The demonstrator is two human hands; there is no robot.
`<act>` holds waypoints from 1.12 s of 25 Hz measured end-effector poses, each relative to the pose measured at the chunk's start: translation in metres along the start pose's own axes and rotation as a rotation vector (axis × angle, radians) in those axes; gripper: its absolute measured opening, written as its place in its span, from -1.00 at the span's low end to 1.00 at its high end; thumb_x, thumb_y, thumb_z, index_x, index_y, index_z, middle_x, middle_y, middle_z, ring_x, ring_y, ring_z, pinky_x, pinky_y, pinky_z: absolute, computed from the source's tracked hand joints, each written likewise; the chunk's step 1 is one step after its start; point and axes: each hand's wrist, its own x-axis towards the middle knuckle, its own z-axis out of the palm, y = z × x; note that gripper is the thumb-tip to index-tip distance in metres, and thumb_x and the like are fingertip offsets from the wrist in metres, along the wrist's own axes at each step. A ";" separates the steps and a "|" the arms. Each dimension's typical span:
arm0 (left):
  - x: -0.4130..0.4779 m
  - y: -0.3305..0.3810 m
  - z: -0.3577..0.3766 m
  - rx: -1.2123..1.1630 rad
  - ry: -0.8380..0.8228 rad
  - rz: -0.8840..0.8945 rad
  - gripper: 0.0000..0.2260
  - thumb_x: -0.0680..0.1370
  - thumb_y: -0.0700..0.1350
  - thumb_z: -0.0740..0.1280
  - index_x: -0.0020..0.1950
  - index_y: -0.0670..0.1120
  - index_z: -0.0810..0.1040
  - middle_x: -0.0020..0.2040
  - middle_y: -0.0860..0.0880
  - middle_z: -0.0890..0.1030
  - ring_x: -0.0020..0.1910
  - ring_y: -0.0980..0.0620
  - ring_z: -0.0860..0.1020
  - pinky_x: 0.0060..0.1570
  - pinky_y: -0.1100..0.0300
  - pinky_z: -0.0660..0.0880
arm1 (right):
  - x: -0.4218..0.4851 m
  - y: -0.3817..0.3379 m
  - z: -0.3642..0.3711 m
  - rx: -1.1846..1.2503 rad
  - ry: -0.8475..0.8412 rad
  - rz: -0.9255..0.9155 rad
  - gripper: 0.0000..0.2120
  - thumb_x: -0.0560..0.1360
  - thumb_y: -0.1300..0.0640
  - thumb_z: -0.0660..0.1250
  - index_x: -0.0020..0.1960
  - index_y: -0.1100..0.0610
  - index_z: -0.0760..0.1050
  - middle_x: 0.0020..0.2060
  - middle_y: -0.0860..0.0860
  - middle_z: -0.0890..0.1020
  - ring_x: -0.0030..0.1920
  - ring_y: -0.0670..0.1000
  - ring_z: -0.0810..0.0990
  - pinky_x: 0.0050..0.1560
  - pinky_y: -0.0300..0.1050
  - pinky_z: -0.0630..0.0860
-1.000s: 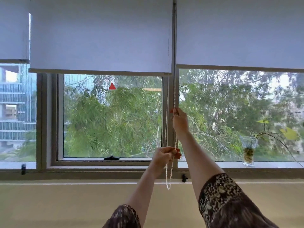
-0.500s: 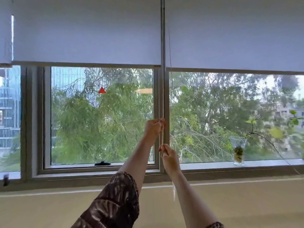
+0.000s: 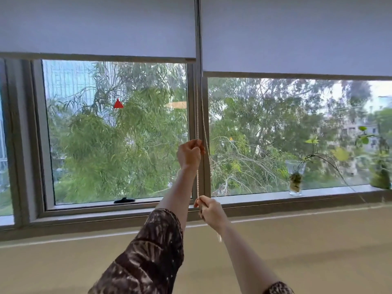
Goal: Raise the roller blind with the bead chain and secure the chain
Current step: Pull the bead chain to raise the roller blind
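Observation:
A pale grey roller blind (image 3: 97, 26) covers the top of the left window pane, its bottom bar higher than that of the neighbouring blind (image 3: 297, 35) on the right. A white bead chain (image 3: 197, 115) hangs along the frame post between the two panes. My left hand (image 3: 189, 154) is raised and closed on the chain at mid-window height. My right hand (image 3: 210, 211) grips the same chain lower down, near the sill. The chain's loop end (image 3: 219, 237) dangles below my right hand.
A glass vase with a trailing plant (image 3: 295, 179) stands on the window sill (image 3: 265, 198) at the right, with another plant (image 3: 379, 166) at the far right. A black window handle (image 3: 124, 200) sits at the left pane's bottom. Beige wall lies below the sill.
My hands swapped heights: the left went up the chain and the right pulled down to the sill. The left blind's bottom bar rose relative to the right blind.

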 end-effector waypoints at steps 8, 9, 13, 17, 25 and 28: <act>-0.037 -0.040 -0.019 0.273 0.102 0.164 -0.88 0.50 -0.21 0.36 -0.03 -0.12 0.69 -0.23 -0.05 0.72 -0.41 0.14 0.57 -0.42 0.37 0.50 | 0.038 -0.042 -0.038 -0.072 0.001 0.132 -0.63 0.53 0.27 0.05 0.28 0.24 0.43 -0.05 0.14 0.58 -0.04 0.13 0.54 0.02 0.05 0.49; -0.040 -0.048 -0.023 0.311 0.091 0.168 -0.87 0.49 -0.23 0.36 -0.04 -0.11 0.69 -0.22 -0.04 0.71 -0.40 0.12 0.57 -0.42 0.37 0.48 | 0.045 -0.053 -0.043 -0.050 0.012 0.118 -0.65 0.55 0.24 0.05 0.28 0.25 0.42 -0.03 0.18 0.59 -0.04 0.13 0.53 -0.01 0.04 0.47; -0.059 -0.070 -0.036 0.347 0.094 0.134 -0.86 0.48 -0.24 0.36 -0.11 -0.07 0.70 -0.33 -0.01 0.69 -0.41 0.08 0.57 -0.42 0.26 0.51 | 0.065 -0.098 -0.051 0.078 0.111 0.033 -0.62 0.61 0.01 0.04 0.17 0.26 0.45 -0.04 0.24 0.60 -0.08 0.09 0.51 0.03 0.05 0.51; -0.079 -0.090 -0.039 0.305 0.057 0.023 -0.86 0.50 -0.24 0.36 -0.07 -0.07 0.70 -0.24 -0.06 0.72 -0.26 -0.06 0.67 -0.18 0.02 0.63 | 0.081 -0.144 -0.054 0.134 0.113 -0.049 -0.62 0.62 0.00 0.03 0.25 0.23 0.40 -0.20 0.06 0.54 -0.17 0.02 0.50 -0.10 -0.12 0.46; -0.105 -0.106 -0.041 0.183 -0.166 -0.046 -0.78 0.51 -0.36 0.30 -0.19 -0.13 0.69 -0.35 -0.08 0.67 -0.40 -0.03 0.61 -0.23 0.02 0.63 | 0.074 -0.134 -0.041 0.222 0.258 -0.095 -0.76 0.63 0.16 0.02 0.01 0.12 0.47 -0.33 0.00 0.44 -0.36 -0.08 0.35 -0.40 -0.24 0.28; -0.094 -0.108 -0.046 0.106 -0.344 -0.204 -0.88 0.51 -0.36 0.32 -0.10 -0.30 0.66 -0.31 -0.16 0.65 -0.36 -0.07 0.59 -0.13 -0.05 0.61 | 0.067 -0.118 -0.046 0.183 0.205 -0.093 -0.75 0.62 0.21 0.04 -0.08 0.15 0.48 -0.37 0.00 0.42 -0.41 -0.09 0.33 -0.41 -0.24 0.25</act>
